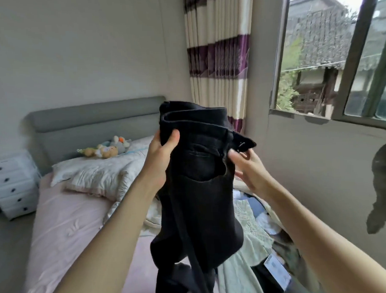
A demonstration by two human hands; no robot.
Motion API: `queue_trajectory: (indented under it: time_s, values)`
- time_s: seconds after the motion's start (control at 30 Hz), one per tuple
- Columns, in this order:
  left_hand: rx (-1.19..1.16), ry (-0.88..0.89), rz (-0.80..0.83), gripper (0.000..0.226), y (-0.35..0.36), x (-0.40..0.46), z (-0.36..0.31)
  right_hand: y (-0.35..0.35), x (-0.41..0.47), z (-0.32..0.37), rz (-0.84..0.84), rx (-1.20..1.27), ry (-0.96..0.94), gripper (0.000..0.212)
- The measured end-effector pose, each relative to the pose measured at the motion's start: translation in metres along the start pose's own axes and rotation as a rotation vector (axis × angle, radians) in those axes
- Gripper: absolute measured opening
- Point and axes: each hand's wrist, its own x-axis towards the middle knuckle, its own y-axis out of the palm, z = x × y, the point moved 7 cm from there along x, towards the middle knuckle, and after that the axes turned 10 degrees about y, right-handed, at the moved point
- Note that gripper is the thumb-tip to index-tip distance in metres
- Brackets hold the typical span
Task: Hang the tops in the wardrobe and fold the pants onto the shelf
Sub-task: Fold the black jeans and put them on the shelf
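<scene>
The black pants hang in the air between the two hands, waistband up, legs trailing down onto the clothes pile below. The left hand grips the waistband edge, thumb clamped over the cloth. The right hand looks to pinch the fabric just under the button tab, its other fingers loose; how firm that hold is I cannot tell. To fold well, I'd say both hands should take the waistband corners, shake the legs straight, then lay one leg on the other. The bed under the left arm offers a flat spot. No shelf is in view.
</scene>
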Motion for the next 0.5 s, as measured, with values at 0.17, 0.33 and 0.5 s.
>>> queue_trajectory:
  time_s: [0.17,0.33,0.5]
  values:
    - [0.106,0.106,-0.136,0.011,-0.018,-0.008,-0.096,0.052,-0.027,0.090,0.257,0.180,-0.057,0.050]
    - [0.291,0.188,-0.293,0.014,-0.071,-0.022,-0.165,0.130,-0.042,0.158,0.364,0.004,-0.175,0.024]
    - [0.548,0.276,-0.534,0.022,-0.166,-0.067,-0.236,0.244,-0.063,0.173,0.503,-0.199,-0.217,0.019]
